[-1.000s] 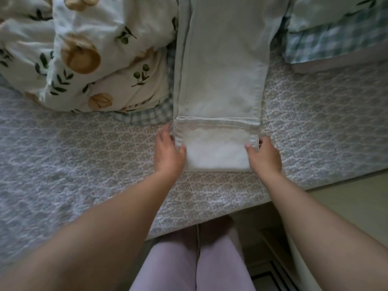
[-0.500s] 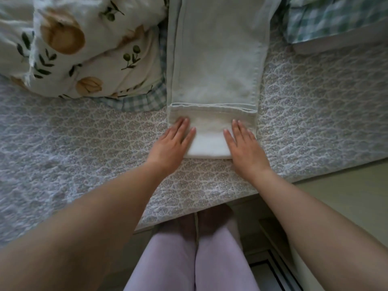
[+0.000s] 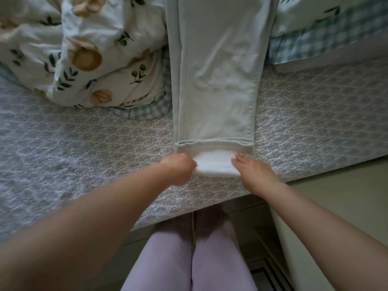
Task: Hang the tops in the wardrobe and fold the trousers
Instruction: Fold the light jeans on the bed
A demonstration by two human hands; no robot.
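Head view, looking down at the bed edge.

- Trousers [image 3: 218,80]: pale, lying flat and lengthwise on the bed, running from the top of the frame towards the person. The near end is turned over onto itself in a short fold [image 3: 214,166] that shows the white inner side. A stitched hem [image 3: 214,143] lies across just beyond the fold.
- Left hand [image 3: 180,168]: at the left end of the fold, fingers curled round the cloth edge, grasping it.
- Right hand [image 3: 255,172]: at the right end of the fold, fingertips [image 3: 241,155] on top of the cloth and the hand closed over the corner, grasping it. The underside of the grip is hidden.
- Both forearms reach in from the lower corners, and the hands sit level with each other on either side of the fold.
- Bedspread [image 3: 84,154]: grey-white with a small repeating pattern, lying under the trousers.
- Duvet [image 3: 94,49]: bunched at upper left, white with a leaf and round tan print, touching the left side of the trousers. A checked edge [image 3: 147,110] shows beneath it.
- More checked bedding [image 3: 315,38] at upper right, just beside the trousers.
- Person's legs [image 3: 189,259], in lilac cloth, below the bed edge.
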